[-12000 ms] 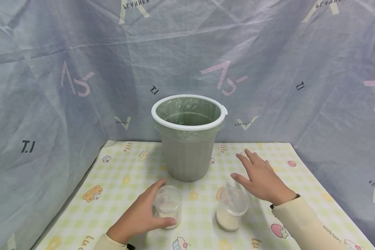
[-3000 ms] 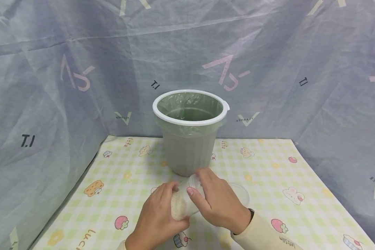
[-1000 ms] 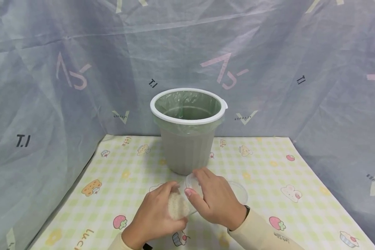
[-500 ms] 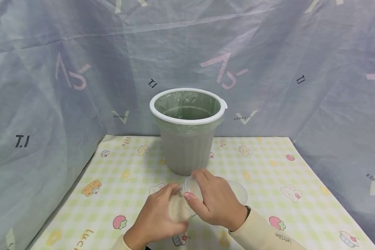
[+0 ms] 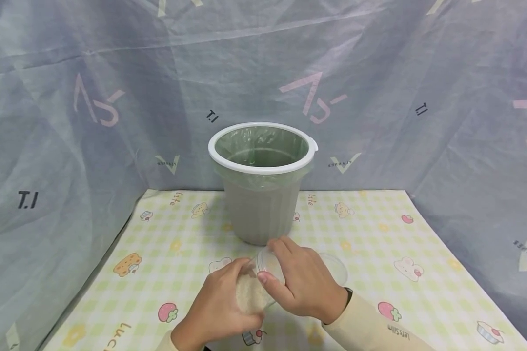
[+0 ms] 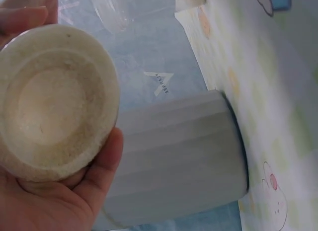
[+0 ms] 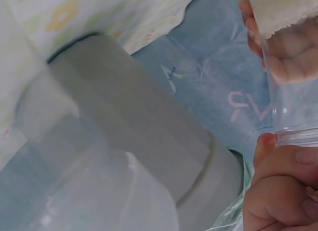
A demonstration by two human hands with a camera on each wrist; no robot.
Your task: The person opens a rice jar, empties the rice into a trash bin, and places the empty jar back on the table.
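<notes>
A clear jar with white grains [image 5: 251, 293] is held tilted above the table, its lidded end toward the upper right. My left hand [image 5: 217, 304] grips the jar's body around the grain-filled end. In the left wrist view the jar's round base [image 6: 54, 104] faces the camera, with fingers curled round it. My right hand [image 5: 305, 282] grips the ridged lid [image 5: 268, 263], thumb on its near side. The right wrist view shows the grains [image 7: 285, 12] at one end and the lid's rings [image 7: 298, 136] at the fingers [image 7: 283, 186].
Behind the hands stands a grey bin [image 5: 263, 209] with a white rim and green liner. A second clear container [image 5: 335, 269] stands on the table, partly hidden behind my right hand. The checkered cloth [image 5: 158, 243] meets blue-grey curtains [image 5: 180, 97] at back and sides.
From twelve seconds ago, the left jar has been lifted and tilted, and my right hand has come over to grip its lid. Over the last second the grains have shifted slightly inside.
</notes>
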